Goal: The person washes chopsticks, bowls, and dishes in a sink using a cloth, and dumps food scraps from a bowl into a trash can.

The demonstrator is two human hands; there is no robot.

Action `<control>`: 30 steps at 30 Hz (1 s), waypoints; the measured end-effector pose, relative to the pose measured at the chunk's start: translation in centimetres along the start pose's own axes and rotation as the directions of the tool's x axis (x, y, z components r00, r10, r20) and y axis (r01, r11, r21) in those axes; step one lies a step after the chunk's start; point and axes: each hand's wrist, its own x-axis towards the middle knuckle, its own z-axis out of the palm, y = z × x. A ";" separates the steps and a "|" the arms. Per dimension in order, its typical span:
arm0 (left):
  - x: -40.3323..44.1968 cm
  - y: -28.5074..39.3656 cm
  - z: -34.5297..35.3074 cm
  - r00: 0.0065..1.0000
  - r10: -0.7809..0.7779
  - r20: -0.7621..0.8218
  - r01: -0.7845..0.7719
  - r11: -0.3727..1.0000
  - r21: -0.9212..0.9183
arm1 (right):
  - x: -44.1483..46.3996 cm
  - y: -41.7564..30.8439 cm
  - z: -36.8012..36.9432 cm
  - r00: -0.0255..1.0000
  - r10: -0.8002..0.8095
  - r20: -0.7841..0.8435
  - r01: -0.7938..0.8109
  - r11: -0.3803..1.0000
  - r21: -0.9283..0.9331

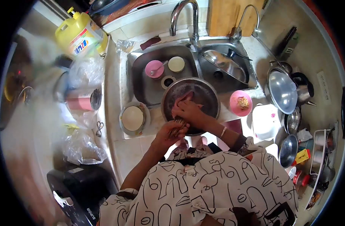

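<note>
A round dark metal pan (208, 92) is at the front edge of the sink, in front of my body. My right hand (189, 113) is inside it, fingers closed on a crumpled pink cloth (183, 98) pressed against the inner surface. My left hand (171, 132) is wrapped round a brown ridged piece at the pan's near edge, which looks like its handle; the fingers partly hide it. Left of the pan, a cream bowl (133, 118) sits on a patterned plate (147, 119). To the right stands a pink bowl (236, 98) with yellowish scraps in it.
The left sink basin (140, 81) holds a pink bowl with a spoon and a cream bowl. A glass lid (223, 64) leans in the right basin, below the faucet (195, 22). Metal bowls (282, 92) line the right wall. A yellow detergent jug (82, 35) stands back left.
</note>
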 end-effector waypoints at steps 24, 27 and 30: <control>-2.7 0.9 0.1 0.983 -0.079 -0.165 0.139 0.911 0.389 | -2.0 6.0 0.1 0.908 0.386 0.166 -0.416 0.879 0.234; -2.4 1.7 1.6 0.975 -0.102 -0.199 0.190 0.844 0.501 | -2.1 6.9 0.6 0.848 0.529 -0.030 -0.451 0.750 0.484; -1.4 1.5 1.9 0.984 -0.032 -0.174 0.115 0.863 0.493 | -2.0 6.0 -1.6 0.792 0.588 -0.161 -0.434 0.729 0.530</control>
